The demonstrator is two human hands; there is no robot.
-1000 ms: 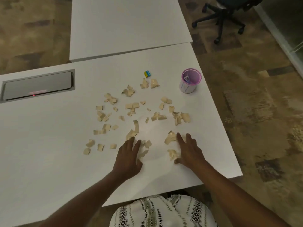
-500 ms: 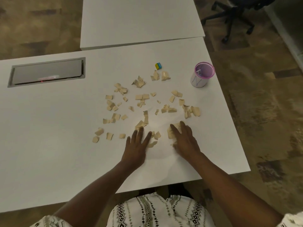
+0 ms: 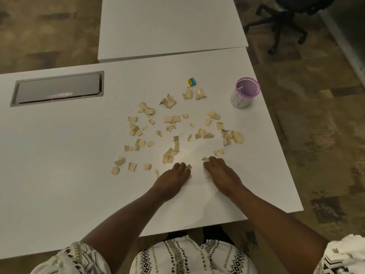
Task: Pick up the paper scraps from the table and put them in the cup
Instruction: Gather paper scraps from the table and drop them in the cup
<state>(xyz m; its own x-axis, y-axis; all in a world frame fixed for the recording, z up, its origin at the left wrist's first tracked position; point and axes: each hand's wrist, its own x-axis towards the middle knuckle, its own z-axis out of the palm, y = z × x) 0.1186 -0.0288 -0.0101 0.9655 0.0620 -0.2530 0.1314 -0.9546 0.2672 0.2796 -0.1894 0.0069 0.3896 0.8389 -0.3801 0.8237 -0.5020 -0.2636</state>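
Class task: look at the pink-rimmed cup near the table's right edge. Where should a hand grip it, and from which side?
Grip the cup around its white side wall, below the pink rim. It stands upright with its mouth open, so a side grip probably keeps the opening free. Come from its near right, with the right hand: paper scraps lie to the cup's near left.

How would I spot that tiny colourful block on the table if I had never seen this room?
Start at the pink-rimmed cup near the right edge of the white table. Look left of it, just beyond the far end of the scattered paper scraps. The small block sits there alone, yellow and blue where every scrap is plain beige.
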